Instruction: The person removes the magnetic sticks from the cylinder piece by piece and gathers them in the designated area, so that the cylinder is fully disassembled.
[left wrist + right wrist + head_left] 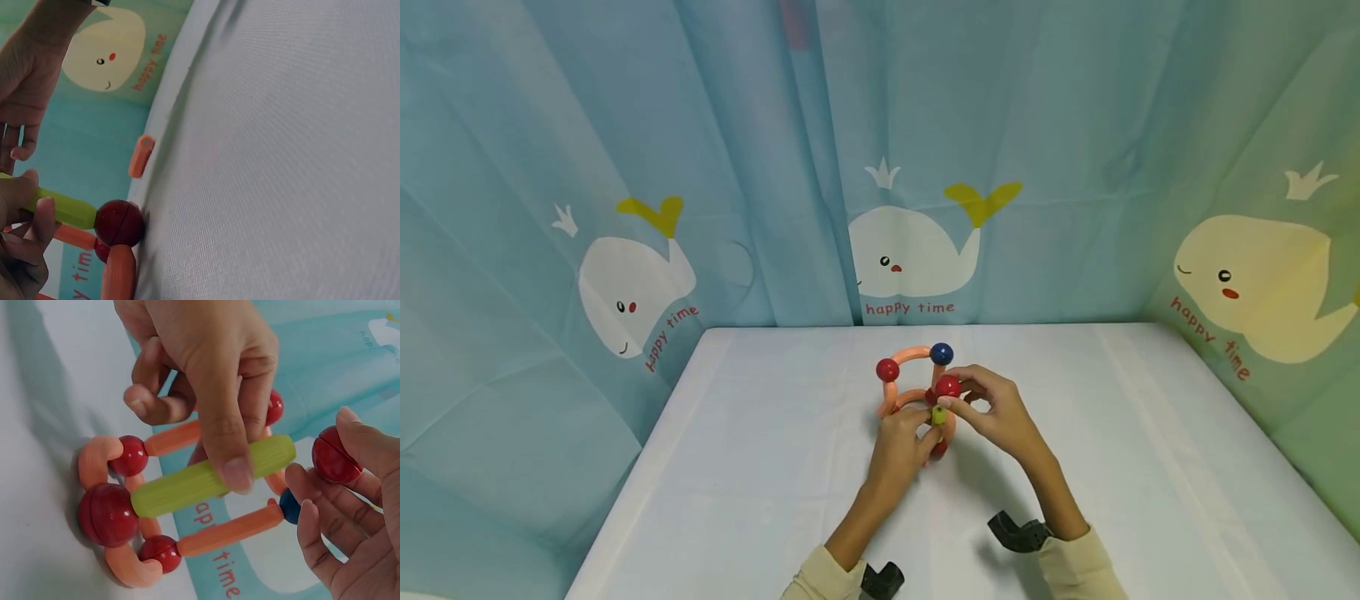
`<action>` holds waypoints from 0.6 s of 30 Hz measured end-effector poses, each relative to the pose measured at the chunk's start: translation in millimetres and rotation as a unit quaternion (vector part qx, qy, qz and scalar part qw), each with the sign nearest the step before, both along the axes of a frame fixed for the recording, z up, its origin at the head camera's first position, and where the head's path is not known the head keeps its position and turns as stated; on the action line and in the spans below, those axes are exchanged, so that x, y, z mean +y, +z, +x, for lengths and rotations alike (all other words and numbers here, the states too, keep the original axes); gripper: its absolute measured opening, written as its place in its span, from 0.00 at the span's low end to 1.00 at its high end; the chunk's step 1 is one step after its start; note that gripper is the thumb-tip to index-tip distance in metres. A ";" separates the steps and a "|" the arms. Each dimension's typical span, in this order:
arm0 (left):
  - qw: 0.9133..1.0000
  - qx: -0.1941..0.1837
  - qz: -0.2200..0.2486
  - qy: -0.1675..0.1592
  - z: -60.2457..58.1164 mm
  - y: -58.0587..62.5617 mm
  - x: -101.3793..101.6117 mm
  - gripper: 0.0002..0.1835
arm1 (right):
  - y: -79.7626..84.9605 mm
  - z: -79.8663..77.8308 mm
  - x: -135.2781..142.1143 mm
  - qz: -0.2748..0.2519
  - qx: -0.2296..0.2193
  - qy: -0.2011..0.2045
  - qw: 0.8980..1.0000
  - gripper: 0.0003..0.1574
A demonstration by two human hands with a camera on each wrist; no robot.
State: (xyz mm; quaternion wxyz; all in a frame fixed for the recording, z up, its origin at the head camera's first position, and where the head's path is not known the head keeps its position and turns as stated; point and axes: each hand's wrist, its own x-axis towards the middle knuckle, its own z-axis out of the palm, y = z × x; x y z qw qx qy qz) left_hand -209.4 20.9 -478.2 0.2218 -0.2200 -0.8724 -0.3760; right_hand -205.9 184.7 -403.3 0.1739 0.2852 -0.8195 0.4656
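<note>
A ball-and-rod toy frame of orange rods [231,531] and red balls [109,514], with one blue ball [942,354], stands on the white table. My left hand [897,446] pinches a yellow-green rod [209,481] between thumb and fingers. The rod rises at a tilt from a red ball low on the frame. Just beyond its free upper end, my right hand [996,408] holds a loose red ball [336,455] between thumb and fingers. A small gap parts ball and rod tip in the right wrist view. Both hands hide some of the frame in the head view.
The white table [752,467] meets a blue curtain [1060,167] printed with whales at its back edge. A short orange piece [141,156] shows beyond the frame in the left wrist view. Dark camera mounts [1018,532] sit at both wrists.
</note>
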 end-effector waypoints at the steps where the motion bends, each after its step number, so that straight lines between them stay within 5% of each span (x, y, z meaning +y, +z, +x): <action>1: 1.000 -0.003 0.002 0.000 -0.4 0.3 0.2 0.10 | -1.9 -1.6 1.8 0.001 0.000 -0.004 1.000 0.20; 9: 0.999 -0.028 0.015 -0.006 -1.2 2.2 1.2 0.09 | -26.6 -20.7 28.8 0.005 -0.073 -0.041 0.996 0.23; 18: 0.997 -0.077 -0.024 0.001 1.8 -2.9 0.7 0.12 | -43.9 -48.9 45.3 0.002 -0.173 -0.149 0.974 0.28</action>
